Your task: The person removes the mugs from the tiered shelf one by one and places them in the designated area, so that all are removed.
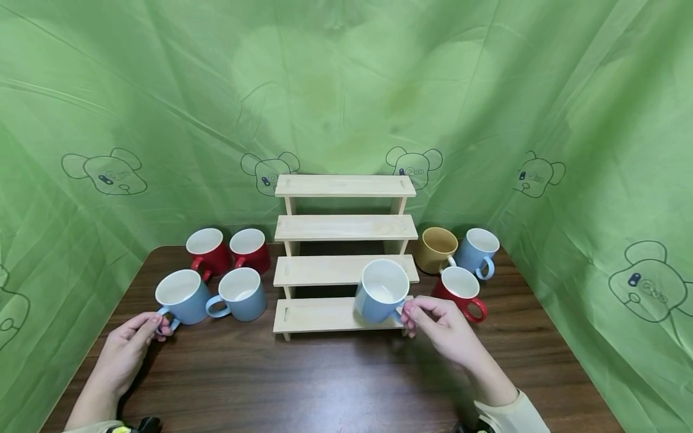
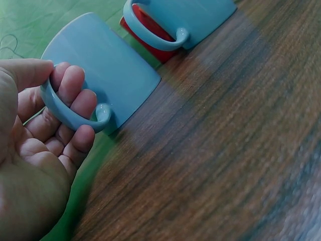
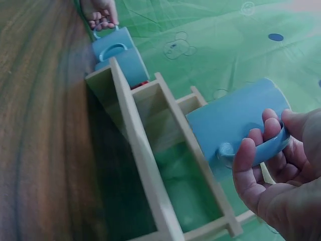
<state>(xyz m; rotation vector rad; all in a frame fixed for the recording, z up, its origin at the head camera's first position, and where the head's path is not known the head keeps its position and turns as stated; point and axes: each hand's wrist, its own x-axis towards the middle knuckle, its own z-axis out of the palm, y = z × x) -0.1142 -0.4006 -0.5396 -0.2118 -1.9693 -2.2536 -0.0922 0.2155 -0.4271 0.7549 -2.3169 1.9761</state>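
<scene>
My left hand (image 1: 127, 350) grips the handle of a light blue mug (image 2: 103, 70) at the left of the table, its thumb on top and fingers curled through the loop. That mug stands upright, its base at the tabletop. With my right hand (image 1: 446, 332) I pinch the handle of another light blue mug (image 3: 235, 120), fingers around the loop. In the head view this mug overlaps the two lowest steps of a pale wooden stepped rack (image 1: 316, 316), its white inside facing up. A third light blue mug (image 1: 249, 304) stands just right of the left-hand one.
Two red mugs (image 1: 213, 258) (image 1: 255, 257) stand at the back left. Right of the rack are a mustard-yellow mug (image 1: 430, 258), a light blue mug (image 1: 470, 257) and a red mug (image 1: 449, 294). A green cloth (image 1: 335, 90) hangs behind the dark wooden table (image 1: 303, 385).
</scene>
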